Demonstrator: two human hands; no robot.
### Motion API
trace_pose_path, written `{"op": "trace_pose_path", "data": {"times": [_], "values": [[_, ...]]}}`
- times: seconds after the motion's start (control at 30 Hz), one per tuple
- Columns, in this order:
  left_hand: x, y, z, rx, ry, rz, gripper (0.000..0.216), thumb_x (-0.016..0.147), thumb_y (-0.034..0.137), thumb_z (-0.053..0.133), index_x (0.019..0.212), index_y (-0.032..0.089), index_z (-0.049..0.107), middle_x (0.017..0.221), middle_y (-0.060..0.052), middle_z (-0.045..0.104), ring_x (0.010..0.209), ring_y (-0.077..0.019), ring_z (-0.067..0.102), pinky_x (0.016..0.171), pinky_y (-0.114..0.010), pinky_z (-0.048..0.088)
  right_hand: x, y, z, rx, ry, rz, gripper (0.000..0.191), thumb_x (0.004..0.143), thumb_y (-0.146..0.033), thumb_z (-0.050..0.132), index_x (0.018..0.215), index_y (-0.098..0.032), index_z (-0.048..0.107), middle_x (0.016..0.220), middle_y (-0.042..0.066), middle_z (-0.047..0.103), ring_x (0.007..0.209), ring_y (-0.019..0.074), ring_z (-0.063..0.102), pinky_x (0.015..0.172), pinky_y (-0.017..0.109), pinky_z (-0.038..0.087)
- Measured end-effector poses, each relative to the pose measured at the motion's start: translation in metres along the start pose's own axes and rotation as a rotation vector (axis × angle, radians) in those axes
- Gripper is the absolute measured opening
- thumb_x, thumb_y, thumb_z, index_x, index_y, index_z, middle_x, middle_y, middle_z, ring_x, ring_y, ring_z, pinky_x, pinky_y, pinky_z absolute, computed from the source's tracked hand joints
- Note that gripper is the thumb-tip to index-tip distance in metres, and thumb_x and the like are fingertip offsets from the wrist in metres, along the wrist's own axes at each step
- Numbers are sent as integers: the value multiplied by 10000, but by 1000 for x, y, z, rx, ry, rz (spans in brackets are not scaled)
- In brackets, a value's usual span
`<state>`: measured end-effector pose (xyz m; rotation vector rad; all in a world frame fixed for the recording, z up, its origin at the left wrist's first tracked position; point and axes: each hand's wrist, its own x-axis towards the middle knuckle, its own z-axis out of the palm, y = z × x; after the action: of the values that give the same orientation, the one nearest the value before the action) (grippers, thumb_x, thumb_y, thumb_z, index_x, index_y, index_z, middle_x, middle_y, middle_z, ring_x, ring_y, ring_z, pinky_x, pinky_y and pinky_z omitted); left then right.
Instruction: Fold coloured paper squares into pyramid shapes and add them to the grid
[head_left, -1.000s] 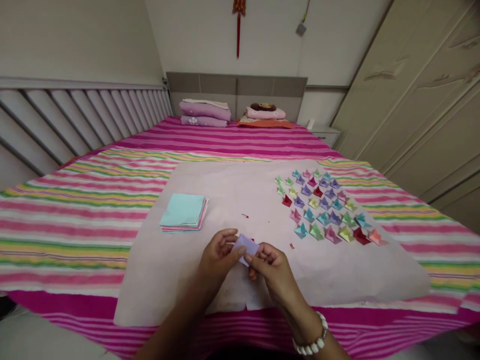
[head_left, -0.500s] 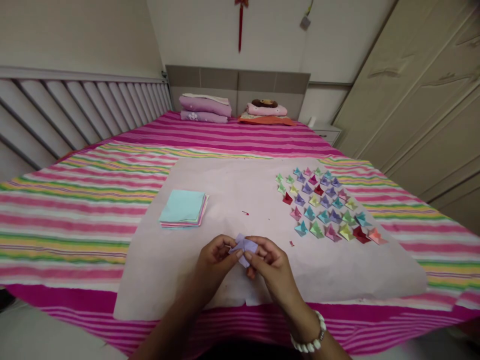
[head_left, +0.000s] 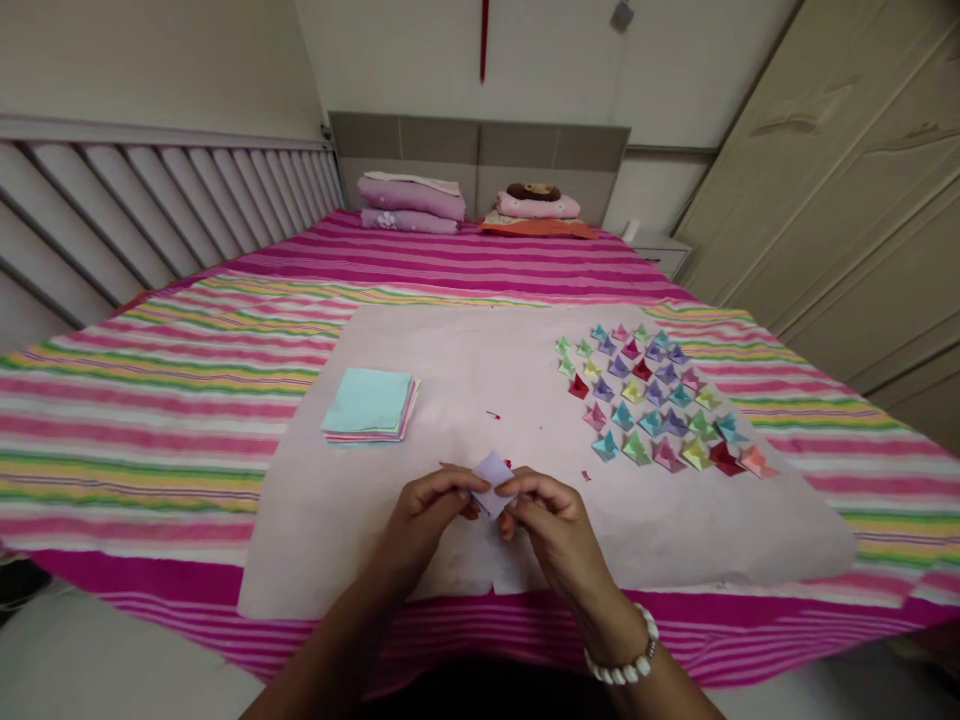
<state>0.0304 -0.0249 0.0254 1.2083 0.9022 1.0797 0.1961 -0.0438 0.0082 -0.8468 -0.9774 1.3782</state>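
Note:
A small folded piece of lilac origami paper (head_left: 493, 482), now diamond-shaped, is held up between both hands above the white sheet. My left hand (head_left: 433, 510) pinches its left corner between thumb and fingers. On the right corner, my right hand (head_left: 551, 515) does the same, with some fingers curled beneath and partly hidden. To the left lies a stack of square coloured paper (head_left: 369, 402), light blue on top. Rows of small folded paper boats (head_left: 652, 400) in many colours stand at the right.
A large white sheet (head_left: 450, 350) covers part of the striped bed (head_left: 150, 400). Small red scraps (head_left: 493, 415) lie on it near the middle. Folded bedding (head_left: 412, 205) rests by the headboard, with a wardrobe (head_left: 847, 200) to the right and a slatted rail (head_left: 150, 210) to the left.
The lilac paper has gone from a shape with several points to a flat diamond. My fingers have shifted to its side corners. The whole view has tilted slightly downward.

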Motion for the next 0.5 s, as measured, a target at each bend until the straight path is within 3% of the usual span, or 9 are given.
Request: {"op": "trace_pose_path", "data": {"times": [0.13, 0.23, 0.4, 0.5], "values": [[0, 1, 5, -6, 43, -16, 120, 753, 279, 670, 753, 168, 715, 747, -23, 648, 686, -129, 575, 674, -258, 472, -2, -4, 1, -33, -58, -15, 124, 811, -260, 625, 865, -212, 726, 764, 17, 653, 582, 132, 610, 581, 278, 496], [0, 3, 10, 26, 110, 13, 110, 665, 248, 751, 717, 168, 697, 712, -12, 640, 686, -132, 569, 639, -244, 461, -1, -7, 5, -121, -24, -39, 96, 755, -279, 714, 810, -201, 728, 821, 22, 648, 575, 112, 569, 541, 253, 465], [-3, 6, 7, 153, 77, 57, 170, 690, 243, 739, 851, 188, 739, 834, -35, 673, 661, -116, 560, 623, -247, 459, -1, -10, 6, -201, 70, -3, 174, 667, -259, 790, 820, -212, 722, 577, -40, 564, 495, 92, 441, 472, 220, 379], [-5, 9, 2, 297, 31, 86, 210, 718, 249, 727, 923, 210, 747, 896, -49, 683, 735, -141, 593, 670, -262, 476, 0, -8, 3, -230, 70, -11, 216, 669, -260, 786, 870, -209, 723, 618, -20, 604, 538, 110, 485, 511, 240, 412]]}}
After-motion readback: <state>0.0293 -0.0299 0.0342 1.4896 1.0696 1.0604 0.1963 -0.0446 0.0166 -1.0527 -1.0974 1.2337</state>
